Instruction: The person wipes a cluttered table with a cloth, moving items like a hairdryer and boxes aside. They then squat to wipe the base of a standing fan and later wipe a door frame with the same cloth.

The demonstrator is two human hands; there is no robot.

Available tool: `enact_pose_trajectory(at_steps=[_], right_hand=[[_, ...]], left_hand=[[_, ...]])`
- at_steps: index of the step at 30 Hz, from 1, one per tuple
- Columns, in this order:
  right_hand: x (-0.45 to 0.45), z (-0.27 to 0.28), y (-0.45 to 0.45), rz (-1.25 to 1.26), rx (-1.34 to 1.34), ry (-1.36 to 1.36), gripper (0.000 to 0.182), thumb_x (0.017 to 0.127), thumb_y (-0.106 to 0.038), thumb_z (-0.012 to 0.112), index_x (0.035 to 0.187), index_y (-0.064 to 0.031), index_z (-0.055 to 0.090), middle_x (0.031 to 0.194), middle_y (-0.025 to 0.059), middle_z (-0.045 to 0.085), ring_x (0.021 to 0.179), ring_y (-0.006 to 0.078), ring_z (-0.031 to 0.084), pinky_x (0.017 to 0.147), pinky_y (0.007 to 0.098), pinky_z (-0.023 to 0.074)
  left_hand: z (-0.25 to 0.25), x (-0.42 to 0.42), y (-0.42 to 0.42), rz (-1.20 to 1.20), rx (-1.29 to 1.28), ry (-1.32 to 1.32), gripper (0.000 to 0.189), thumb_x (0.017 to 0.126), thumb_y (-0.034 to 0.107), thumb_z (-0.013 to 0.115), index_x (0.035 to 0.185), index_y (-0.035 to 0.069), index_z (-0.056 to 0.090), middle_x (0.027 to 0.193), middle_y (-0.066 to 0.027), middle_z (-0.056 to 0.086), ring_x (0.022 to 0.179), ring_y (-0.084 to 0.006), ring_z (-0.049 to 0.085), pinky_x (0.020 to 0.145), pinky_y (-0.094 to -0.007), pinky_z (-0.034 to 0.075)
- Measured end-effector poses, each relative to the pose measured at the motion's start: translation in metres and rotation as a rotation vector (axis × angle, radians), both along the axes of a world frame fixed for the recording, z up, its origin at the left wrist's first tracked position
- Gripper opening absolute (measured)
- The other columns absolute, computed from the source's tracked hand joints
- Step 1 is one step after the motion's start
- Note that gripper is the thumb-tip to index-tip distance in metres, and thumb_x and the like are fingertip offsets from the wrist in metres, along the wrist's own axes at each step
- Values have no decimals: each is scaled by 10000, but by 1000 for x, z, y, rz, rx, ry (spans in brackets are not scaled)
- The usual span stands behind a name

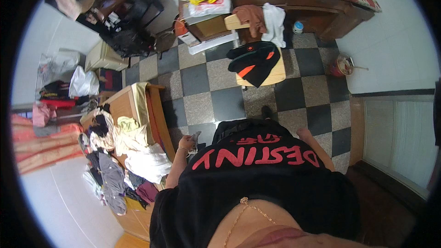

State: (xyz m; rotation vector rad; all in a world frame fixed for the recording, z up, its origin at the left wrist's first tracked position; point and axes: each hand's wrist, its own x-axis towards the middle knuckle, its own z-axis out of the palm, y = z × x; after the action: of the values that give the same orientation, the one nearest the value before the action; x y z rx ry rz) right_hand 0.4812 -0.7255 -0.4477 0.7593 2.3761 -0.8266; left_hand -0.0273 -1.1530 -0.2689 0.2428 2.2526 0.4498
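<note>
My left hand [186, 142], with a band around its wrist, hangs beside my body at the left. It holds a small grey cloth item [195, 137], perhaps a sock. Close by on that side is a wooden bed [159, 120] heaped with loose clothes, among them a white garment [146, 162] and a dark grey one [111, 182]. My right hand [304, 133] hangs low on the other side, over the floor; its fingers are too unclear to make out. In front of me a wooden chair [279, 73] bears a black garment with orange patches [256, 61].
Over the chair's back hang a brown cloth [250, 17] and a white cloth [274, 22]. Behind it stands a wooden desk [344, 15]. A bucket [342, 66] is by the right wall. Boxes [210, 29] and a beige storage bin [106, 58] stand further left on the checkered floor [225, 103].
</note>
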Motion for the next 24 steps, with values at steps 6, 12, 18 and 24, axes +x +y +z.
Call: enact_pose_trajectory(at_steps=[6, 12, 18, 24], right_hand=[[-10, 54, 48, -54, 245, 93, 150, 718, -110, 511, 782, -26, 617, 813, 181, 599, 789, 329, 591, 681, 453, 474], [-236, 242, 89, -539, -672, 668, 442, 850, -234, 555, 1226, -26, 448, 1115, 101, 551, 1035, 169, 524, 864, 297, 424], [-294, 312, 87, -359, -776, 840, 715, 761, -244, 678, 1315, 12, 306, 1242, 130, 442, 1076, 187, 484, 905, 291, 396], [-303, 329, 98, -434, -584, 912, 503, 716, -129, 683, 1146, 24, 471, 974, 69, 577, 892, 155, 536, 809, 287, 432]], left_hand=[[2, -3, 113, 61, 340, -109, 404, 671, 168, 644, 1029, -2, 569, 880, -98, 630, 793, -158, 593, 701, -293, 471], [135, 43, 317, 58, 709, -585, 322, 793, 43, 575, 1105, 35, 501, 908, -42, 593, 786, -137, 584, 698, -270, 482], [154, 59, 398, 204, 798, -828, 300, 877, 209, 534, 1140, 71, 492, 995, -41, 573, 844, -153, 580, 703, -303, 509], [180, 51, 405, -34, 783, -982, 432, 906, 350, 461, 1252, 95, 425, 1115, -31, 528, 930, -150, 547, 749, -320, 511]])
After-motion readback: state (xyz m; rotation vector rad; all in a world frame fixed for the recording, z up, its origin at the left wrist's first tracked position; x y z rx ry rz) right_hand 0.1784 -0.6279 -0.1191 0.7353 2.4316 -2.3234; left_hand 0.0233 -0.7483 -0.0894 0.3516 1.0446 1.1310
